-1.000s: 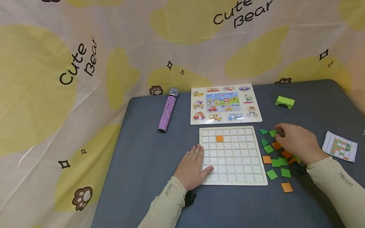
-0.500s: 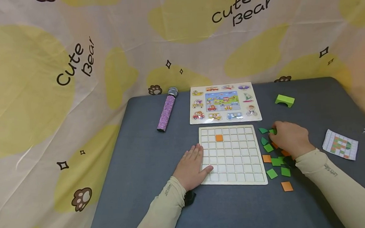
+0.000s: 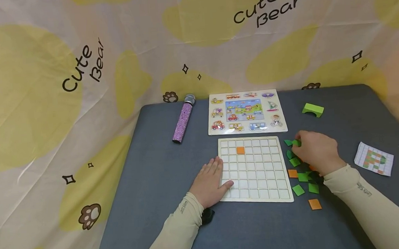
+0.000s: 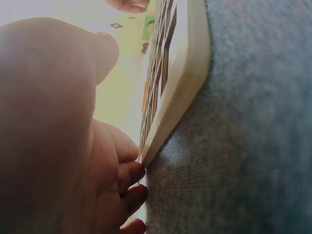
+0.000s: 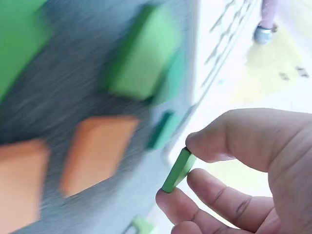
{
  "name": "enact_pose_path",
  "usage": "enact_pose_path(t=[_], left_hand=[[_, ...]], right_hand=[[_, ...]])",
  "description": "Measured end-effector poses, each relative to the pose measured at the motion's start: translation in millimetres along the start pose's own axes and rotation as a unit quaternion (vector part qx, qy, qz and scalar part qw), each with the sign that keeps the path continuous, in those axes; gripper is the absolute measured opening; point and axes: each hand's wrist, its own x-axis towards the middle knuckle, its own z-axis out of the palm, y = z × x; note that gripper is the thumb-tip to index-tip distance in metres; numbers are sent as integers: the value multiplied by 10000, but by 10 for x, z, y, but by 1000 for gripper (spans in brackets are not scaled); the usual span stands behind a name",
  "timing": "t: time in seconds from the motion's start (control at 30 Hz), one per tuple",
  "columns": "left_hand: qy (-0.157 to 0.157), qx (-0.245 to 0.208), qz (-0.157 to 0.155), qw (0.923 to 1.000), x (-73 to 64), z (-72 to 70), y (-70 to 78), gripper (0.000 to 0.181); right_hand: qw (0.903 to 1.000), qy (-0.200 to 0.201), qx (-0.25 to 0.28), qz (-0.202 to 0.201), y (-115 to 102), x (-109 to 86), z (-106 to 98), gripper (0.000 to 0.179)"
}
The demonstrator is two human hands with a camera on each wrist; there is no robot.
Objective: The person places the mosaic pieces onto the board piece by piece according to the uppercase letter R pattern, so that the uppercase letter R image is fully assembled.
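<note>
A white gridded board [image 3: 256,174] lies on the table with one orange square tile [image 3: 240,150] in an upper cell. My left hand [image 3: 207,184] lies flat at the board's left side, fingers straight and thumb over the edge. In the left wrist view its fingertips [image 4: 131,170] meet the board's corner. Right of the board, my right hand [image 3: 317,152] pinches a small green tile [image 5: 178,170] between thumb and fingers, on edge in the right wrist view. Loose tiles lie beneath and around that hand, including an orange tile [image 3: 292,173] and a green tile [image 3: 298,190]; the hand hides some.
Behind the board lies a vehicle picture puzzle [image 3: 247,127], with a purple glitter microphone [image 3: 182,121] left of it. A green arch block [image 3: 313,110] stands at the back right. A paper pattern card [image 3: 374,158] lies at the right.
My right hand has moved left over the tiles, and its fingers have taken hold of the green tile. The left hand stays in place on the board.
</note>
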Motion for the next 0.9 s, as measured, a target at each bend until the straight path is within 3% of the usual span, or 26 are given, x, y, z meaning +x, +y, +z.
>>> enact_pose_path(t=[0.2, 0.47, 0.67, 0.77, 0.9], left_hand=[[39, 7, 25, 10000, -13, -15, -8, 84], [74, 112, -1, 9999, -7, 17, -28, 85], [31, 265, -32, 9996, 16, 2, 21, 86], [4, 368, -52, 9993, 17, -8, 48, 85], [20, 460, -125, 9989, -13, -14, 39, 85]], right_hand=[[9984, 424, -109, -346, -324, -17, 14, 28], [9978, 245, -120, -601, -718, 61, 70, 23], [9963, -109, -127, -838, -829, 149, 150, 24], [9925, -313, -118, -1172, -856, 186, 202, 23], [9806, -341, -151, -1924, -921, 237, 300, 21]])
